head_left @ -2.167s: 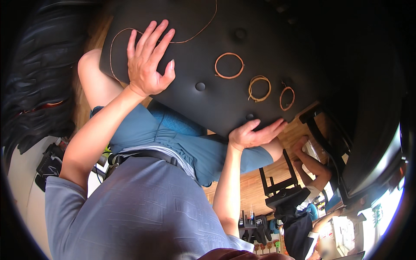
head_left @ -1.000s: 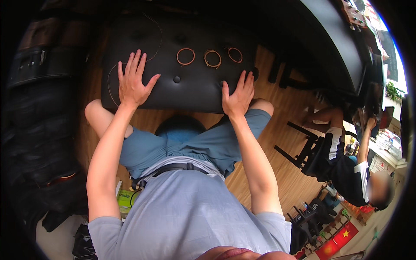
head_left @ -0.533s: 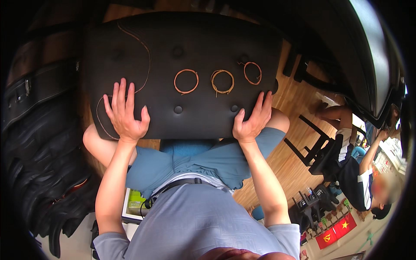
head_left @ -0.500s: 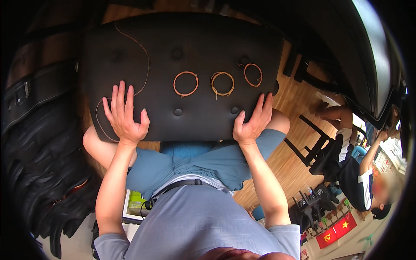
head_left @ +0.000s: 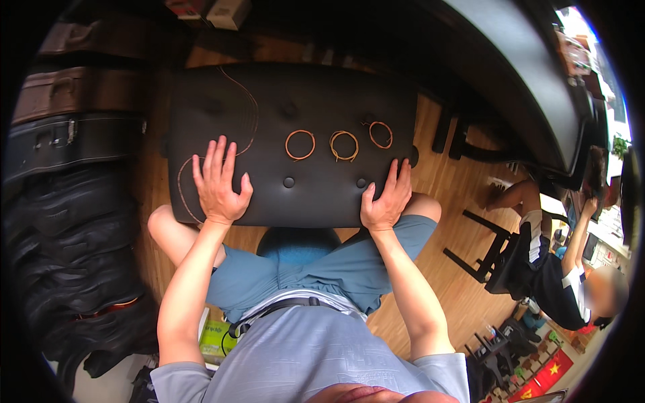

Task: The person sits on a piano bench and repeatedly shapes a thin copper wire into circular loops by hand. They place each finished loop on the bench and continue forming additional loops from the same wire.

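Both hands flat, fingers spread, holding nothing: left hand (head_left: 218, 183) and right hand (head_left: 385, 199) on black bench (head_left: 322, 195); three wire coils (head_left: 343, 145) beyond, loose wire (head_left: 250, 114) by left.

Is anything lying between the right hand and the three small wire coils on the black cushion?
Nothing visible does. The right hand rests flat on the black cushion, and only bare cushion with its buttons separates it from the three wire coils just beyond its fingertips.
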A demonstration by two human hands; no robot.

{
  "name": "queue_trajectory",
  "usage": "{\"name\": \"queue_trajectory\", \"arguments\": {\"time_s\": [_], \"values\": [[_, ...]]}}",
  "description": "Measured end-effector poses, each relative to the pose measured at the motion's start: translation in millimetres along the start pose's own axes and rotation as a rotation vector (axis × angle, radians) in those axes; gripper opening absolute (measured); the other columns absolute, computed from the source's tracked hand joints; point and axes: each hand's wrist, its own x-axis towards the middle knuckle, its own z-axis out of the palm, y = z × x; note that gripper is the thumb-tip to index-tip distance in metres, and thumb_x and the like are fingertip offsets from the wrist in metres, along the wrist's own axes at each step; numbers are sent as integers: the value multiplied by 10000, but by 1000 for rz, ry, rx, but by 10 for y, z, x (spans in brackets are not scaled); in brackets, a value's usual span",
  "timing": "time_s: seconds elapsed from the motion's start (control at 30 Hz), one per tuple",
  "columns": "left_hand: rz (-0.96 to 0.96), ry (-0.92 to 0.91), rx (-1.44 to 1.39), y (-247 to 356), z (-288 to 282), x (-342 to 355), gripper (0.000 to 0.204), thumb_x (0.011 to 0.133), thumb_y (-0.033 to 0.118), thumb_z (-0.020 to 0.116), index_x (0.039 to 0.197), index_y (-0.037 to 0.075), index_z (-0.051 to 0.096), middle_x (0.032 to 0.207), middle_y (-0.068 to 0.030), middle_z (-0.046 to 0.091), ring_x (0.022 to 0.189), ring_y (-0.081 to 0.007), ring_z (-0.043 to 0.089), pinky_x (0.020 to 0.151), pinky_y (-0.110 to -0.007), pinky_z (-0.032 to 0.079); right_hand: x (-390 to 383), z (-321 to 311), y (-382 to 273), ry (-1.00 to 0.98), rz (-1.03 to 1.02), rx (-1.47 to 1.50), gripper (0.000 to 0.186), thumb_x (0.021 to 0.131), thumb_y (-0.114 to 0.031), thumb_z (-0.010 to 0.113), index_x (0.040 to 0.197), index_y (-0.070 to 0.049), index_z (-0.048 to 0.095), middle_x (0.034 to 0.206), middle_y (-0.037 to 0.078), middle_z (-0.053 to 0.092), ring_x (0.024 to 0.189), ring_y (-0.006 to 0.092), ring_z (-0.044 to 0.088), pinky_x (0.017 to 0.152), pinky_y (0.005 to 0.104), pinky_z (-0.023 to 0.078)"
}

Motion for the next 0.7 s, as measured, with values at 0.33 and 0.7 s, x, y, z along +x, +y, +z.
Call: {"name": "queue_trajectory", "arguments": {"time_s": [0.33,0.7], "values": [[17,68,32,-17,-100,-104,635,938,374,558,1504,114,434,1579,-108,394,1472,-290,343,1214,-561,192,-45,-122,-68,-14,28,-18,685,931,-318,553,1525,-35,363,1594,228,299,1470,387,287,1180,522,249],[6,82,8,-9,-113,-164,624,953,408,566,1494,120,448,1584,-104,388,1472,-286,346,1217,-554,198,-109,-131,-45,-18,37,-21,670,958,-340,554,1527,-40,364,1598,220,297,1478,381,279,1184,525,253]]}}
